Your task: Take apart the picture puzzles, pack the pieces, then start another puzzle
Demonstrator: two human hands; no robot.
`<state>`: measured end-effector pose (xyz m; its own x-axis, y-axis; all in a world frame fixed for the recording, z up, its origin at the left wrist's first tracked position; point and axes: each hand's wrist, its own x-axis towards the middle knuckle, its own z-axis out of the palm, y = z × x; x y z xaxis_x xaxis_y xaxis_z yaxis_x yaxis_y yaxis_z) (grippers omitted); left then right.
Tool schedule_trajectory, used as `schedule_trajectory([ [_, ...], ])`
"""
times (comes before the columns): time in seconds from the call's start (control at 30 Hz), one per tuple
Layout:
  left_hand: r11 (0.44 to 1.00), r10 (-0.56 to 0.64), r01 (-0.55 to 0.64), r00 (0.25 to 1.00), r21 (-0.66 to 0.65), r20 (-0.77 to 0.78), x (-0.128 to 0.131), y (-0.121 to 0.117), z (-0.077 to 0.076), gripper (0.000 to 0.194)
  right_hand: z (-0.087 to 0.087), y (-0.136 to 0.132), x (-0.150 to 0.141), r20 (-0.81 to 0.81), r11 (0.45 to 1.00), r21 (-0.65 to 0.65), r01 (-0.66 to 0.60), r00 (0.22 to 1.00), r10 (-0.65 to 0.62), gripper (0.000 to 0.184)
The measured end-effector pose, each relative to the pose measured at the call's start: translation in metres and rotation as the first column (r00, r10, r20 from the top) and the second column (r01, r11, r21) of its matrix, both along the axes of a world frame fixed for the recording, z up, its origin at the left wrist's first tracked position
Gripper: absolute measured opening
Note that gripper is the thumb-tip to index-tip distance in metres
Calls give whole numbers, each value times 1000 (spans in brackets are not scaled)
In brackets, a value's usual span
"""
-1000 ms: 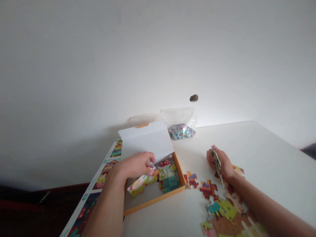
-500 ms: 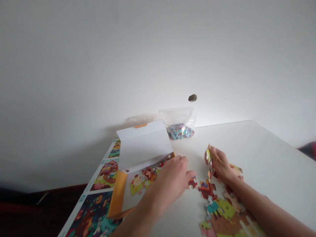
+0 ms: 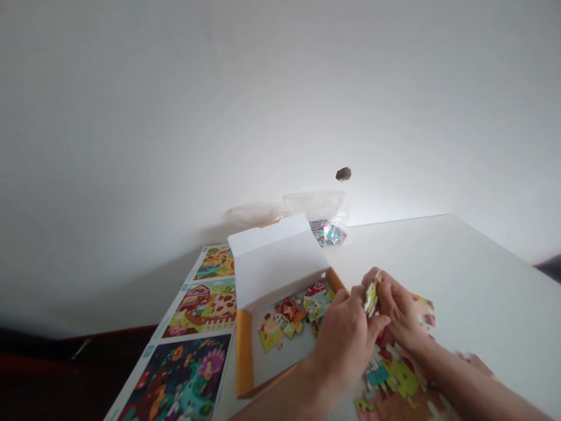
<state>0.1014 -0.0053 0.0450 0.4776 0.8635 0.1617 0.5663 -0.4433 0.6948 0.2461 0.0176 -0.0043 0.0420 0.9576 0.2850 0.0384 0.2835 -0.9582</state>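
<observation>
My right hand (image 3: 401,313) is closed on a small stack of puzzle pieces (image 3: 371,295), held on edge above the table. My left hand (image 3: 348,336) has come up against it, its fingers closed on the same stack from the left. Under both hands lies a partly joined puzzle (image 3: 397,380) in bright colours. To the left stands an open orange box (image 3: 244,359) with its white flap (image 3: 276,260) up and several loose pieces (image 3: 291,313) inside.
A printed sheet of puzzle pictures (image 3: 193,333) lies left of the box, reaching the table's left edge. A clear bag of pieces (image 3: 326,225) leans on the wall at the back. The white table (image 3: 473,275) runs off to the right.
My left hand left the box, crossed to the right and met my right hand at the stack. The box has slid right and turned. My right hand raised the stack slightly.
</observation>
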Motion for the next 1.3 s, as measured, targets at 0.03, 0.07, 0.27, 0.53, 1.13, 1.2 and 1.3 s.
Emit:
schedule_trajectory([
  [0.03,1000,1,-1,1000,-20,6,-1,3,-1,24,0,-1,-1,-2,1000,17,-8,1000,8,45],
  [0.07,999,-2,3,1000,-47,3,-2,5,-1,21,-1,-2,-2,2,999,32,-7,1000,7,44],
  [0.27,993,-23,26,999,-118,29,-15,18,21,25,-4,-1,1,60,997,67,-35,998,31,38],
  [0.53,985,-18,-63,887,-160,-461,-111,40,84,25,-7,19,16,19,996,37,79,997,-80,37],
  [1.13,973,-164,73,884,-217,-437,-97,-4,76,25,57,27,73,822,996,-66,-56,563,86,44],
  [1.2,940,-331,267,863,-211,-382,-70,-30,47,31,48,16,89,920,988,-149,32,371,127,66],
  [1.3,937,-301,345,874,51,-380,-36,-57,-22,34,22,-6,104,942,938,-298,178,217,258,87],
])
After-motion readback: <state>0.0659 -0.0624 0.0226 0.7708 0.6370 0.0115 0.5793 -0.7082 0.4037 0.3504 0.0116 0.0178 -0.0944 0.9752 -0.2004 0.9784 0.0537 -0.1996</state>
